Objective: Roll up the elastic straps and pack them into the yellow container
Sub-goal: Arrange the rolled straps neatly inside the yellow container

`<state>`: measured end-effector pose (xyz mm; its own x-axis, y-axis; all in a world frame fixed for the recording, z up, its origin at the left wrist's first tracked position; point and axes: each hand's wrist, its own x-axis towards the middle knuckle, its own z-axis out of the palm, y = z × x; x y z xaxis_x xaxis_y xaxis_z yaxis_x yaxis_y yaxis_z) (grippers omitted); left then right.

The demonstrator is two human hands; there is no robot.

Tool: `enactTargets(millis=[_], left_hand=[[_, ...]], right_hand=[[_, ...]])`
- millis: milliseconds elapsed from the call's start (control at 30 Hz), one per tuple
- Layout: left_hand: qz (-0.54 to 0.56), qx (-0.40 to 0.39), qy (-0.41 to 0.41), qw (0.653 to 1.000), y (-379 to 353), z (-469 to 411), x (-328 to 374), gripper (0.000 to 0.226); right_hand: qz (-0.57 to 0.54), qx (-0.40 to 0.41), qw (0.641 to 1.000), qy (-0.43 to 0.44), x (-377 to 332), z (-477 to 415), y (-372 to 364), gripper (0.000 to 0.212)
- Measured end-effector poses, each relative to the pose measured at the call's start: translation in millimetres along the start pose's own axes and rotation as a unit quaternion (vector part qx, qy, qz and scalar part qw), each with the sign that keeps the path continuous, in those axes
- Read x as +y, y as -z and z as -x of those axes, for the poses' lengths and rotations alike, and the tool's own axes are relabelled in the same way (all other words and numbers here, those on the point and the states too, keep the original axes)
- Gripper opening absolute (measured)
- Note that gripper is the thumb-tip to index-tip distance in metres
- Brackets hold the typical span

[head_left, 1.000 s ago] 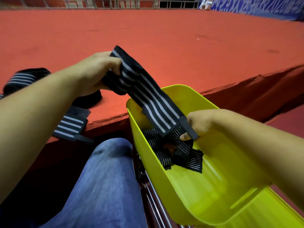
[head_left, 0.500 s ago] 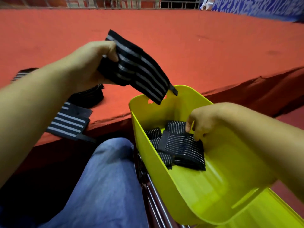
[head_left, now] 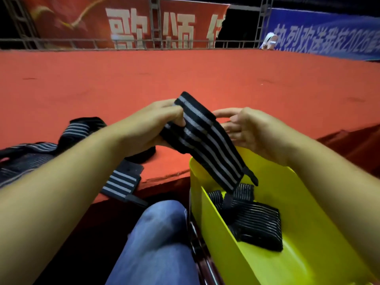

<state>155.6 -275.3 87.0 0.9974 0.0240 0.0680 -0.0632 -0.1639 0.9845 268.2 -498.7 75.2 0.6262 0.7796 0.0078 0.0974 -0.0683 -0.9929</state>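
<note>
Because the strap (head_left: 205,145) in hand is not yet rolled, the head view shows it held up above the far-left corner of the yellow container (head_left: 308,264) rather than lying in it. The left hand (head_left: 152,126) grips the strap's upper end, fingers and thumb curled round the bunched fabric. The striped length slopes down from there and its free tab dangles just over the container's rim. Held that way, the band hangs straight, ready to be wound from the top.

The right hand (head_left: 253,132) is open, fingers relaxed and spread, just behind the strap above the container's far edge. Whether its fingertips touch the fabric I cannot tell, as the strap covers them. It looks placed to take the other side and start the roll.

Inside the container, against its far-left wall, the rolled straps (head_left: 255,221) lie packed close together, leaving the near part of the floor bare for more. To the left of the container, loose straps (head_left: 121,182) wait on the red platform (head_left: 205,79), one end drooping over its edge, within easy reach of the left hand. The container sits low beside the person's knee (head_left: 160,233), likely so each finished roll can simply be dropped in.
</note>
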Motion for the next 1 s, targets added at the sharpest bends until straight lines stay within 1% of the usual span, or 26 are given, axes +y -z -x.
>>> enactTargets(millis=[67, 133, 200, 333, 400, 433, 500, 567, 633, 700, 767, 833, 1000], left_hand=[[-0.004, -0.002, 0.008, 1.000, 0.5, 2.3, -0.3, 0.040], [0.000, 0.001, 0.014, 1.000, -1.5, 5.0, -1.6, 0.047], [0.009, 0.004, 0.016, 1.000, -2.0, 6.8, -5.8, 0.054], [0.011, 0.009, -0.001, 1.000, -2.8, 12.4, -12.5, 0.051], [-0.046, 0.019, -0.039, 0.998, -4.2, 15.1, -15.5, 0.048], [-0.098, 0.023, -0.058, 0.993, -5.7, 16.7, -15.9, 0.053], [-0.201, 0.025, -0.087, 0.975, -8.8, 16.0, -20.2, 0.066], [-0.288, 0.048, -0.106, 0.951, -12.4, 11.8, -28.7, 0.087], [-0.331, 0.090, -0.115, 0.932, -14.8, 7.2, -36.0, 0.103], [-0.346, 0.119, -0.123, 0.923, -18.9, 6.4, -38.7, 0.108], [-0.345, 0.135, -0.126, 0.920, -21.9, 7.2, -40.4, 0.107], [-0.338, 0.160, -0.124, 0.919, -24.9, 7.8, -40.9, 0.100], [-0.319, 0.214, -0.110, 0.917, -32.4, 6.7, -40.3, 0.063]], right_hand=[[0.048, -0.032, 0.998, 0.024, -0.4, 0.1, -11.2, 0.039], [0.115, -0.032, 0.992, 0.046, 0.4, 3.1, -20.2, 0.031], [0.156, -0.015, 0.986, 0.058, 1.4, 6.7, -26.5, 0.032], [0.245, 0.051, 0.963, 0.099, 3.7, 8.1, -37.0, 0.031], [0.276, 0.093, 0.951, 0.106, 8.3, 7.6, -39.3, 0.030], [0.277, 0.110, 0.948, 0.107, 10.7, 7.9, -39.5, 0.028], [0.270, 0.136, 0.947, 0.106, 16.2, 8.5, -39.4, 0.025], [0.265, 0.159, 0.945, 0.108, 22.5, 7.6, -39.1, 0.022], [0.252, 0.162, 0.947, 0.115, 29.7, 6.1, -39.9, 0.018], [0.242, 0.153, 0.951, 0.117, 35.0, 5.9, -40.8, 0.014], [0.244, 0.146, 0.951, 0.122, 36.8, 6.2, -39.4, 0.010], [0.250, 0.138, 0.949, 0.131, 38.2, 6.9, -36.8, 0.009], [0.265, 0.122, 0.946, 0.139, 41.3, 8.8, -34.2, 0.008]])
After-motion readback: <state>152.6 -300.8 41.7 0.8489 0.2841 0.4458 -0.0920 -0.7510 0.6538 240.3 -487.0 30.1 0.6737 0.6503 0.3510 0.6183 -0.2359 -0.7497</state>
